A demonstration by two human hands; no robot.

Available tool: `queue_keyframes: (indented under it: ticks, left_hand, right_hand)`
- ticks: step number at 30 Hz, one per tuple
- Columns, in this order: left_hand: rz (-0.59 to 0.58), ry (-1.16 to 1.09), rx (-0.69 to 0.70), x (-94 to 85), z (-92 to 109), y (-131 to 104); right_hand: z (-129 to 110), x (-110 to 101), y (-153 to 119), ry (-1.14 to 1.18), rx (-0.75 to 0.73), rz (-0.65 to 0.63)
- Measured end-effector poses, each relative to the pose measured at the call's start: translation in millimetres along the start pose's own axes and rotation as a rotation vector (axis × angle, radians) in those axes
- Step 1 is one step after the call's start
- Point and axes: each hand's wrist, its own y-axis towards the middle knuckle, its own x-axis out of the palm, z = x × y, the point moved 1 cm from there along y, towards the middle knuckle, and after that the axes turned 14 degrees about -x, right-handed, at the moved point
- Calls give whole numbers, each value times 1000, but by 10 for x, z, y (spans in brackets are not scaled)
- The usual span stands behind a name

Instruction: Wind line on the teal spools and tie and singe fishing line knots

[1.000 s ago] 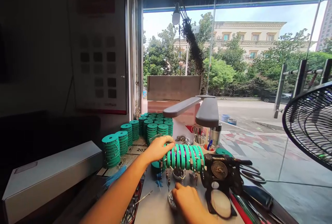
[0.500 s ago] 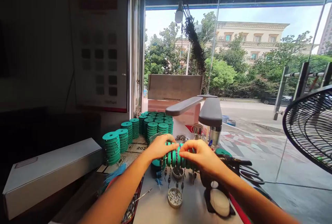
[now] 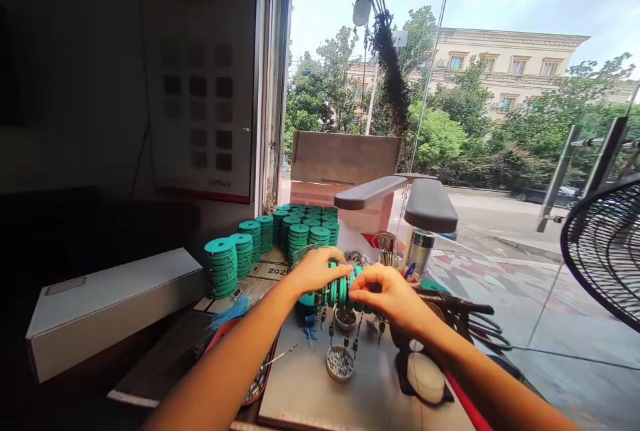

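Observation:
A row of thin green spools [image 3: 341, 291] is held on edge above the work board, with dark weighted lines hanging beneath it. My left hand [image 3: 323, 272] is closed over the row's left part, thumb along the top. My right hand [image 3: 383, 291] pinches thumb and forefinger together at the spools' right side; what lies between the fingertips is too small to make out. Below the row, a round tin [image 3: 341, 364] contains small silvery pieces. Another small round dish [image 3: 345, 319] stands behind it, partly covered by the hanging lines.
Stacks of green spools [image 3: 221, 268] stand at the back left, beside a long white box [image 3: 117, 308]. A red-rimmed tray [image 3: 263, 378] lies by my left forearm. A two-armed lamp [image 3: 430, 204], scissors [image 3: 483, 328] and a black fan [image 3: 607, 251] are on the right.
The view has swung slightly left and down, so the scene sits further right and a little higher. Both hands stay at the spools in nearly the same pose.

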Motion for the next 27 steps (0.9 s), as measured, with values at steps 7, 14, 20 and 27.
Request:
queue_keyframes:
  ticks: [7,14,20,27]
  left_hand:
    - [2,5,2,2,8,-9]
    - [-24,5,-11,45,-54,116]
    - [-54,18,-14,54,-88,194]
    - [-56,25,-8,59,-90,196]
  right_hand:
    - [-31,37,-23,-104,-22,-27]
    - [61,-64,142,37,28,-184]
    - [102,-105,205,98,26,-249]
    - [90,-95,187,35,-13,-224]
